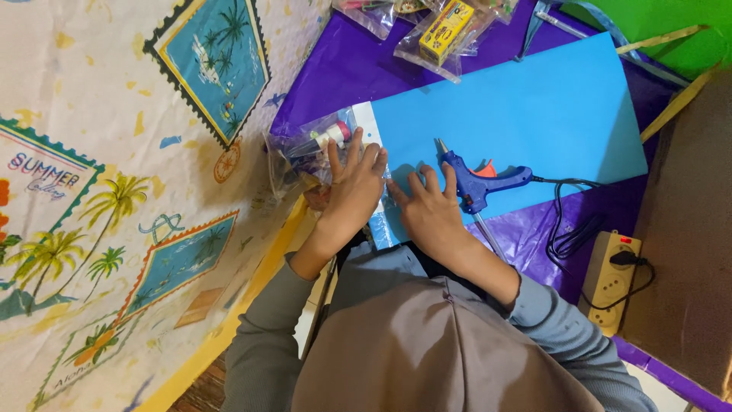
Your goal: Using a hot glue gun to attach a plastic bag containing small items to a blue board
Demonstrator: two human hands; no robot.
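Both hands, left hand (357, 183) and right hand (428, 207), press flat, fingers spread, on the blue sheet (526, 114). Its long axis runs left-right. Beside the right hand, a glue gun (480, 181) points its nozzle up-left.

Two hands are resting on the work surface: one left hand (354, 187) and one right hand (428, 214). One blue paper sheet (526, 114), one blue glue gun (479, 181) and one power strip (610, 278) are lying there. Three clear plastic packets are showing: one (313, 149) beside the left hand, one holding a yellow box (446, 32), one (370, 11) at the top edge.

bright, even light; sharp focus
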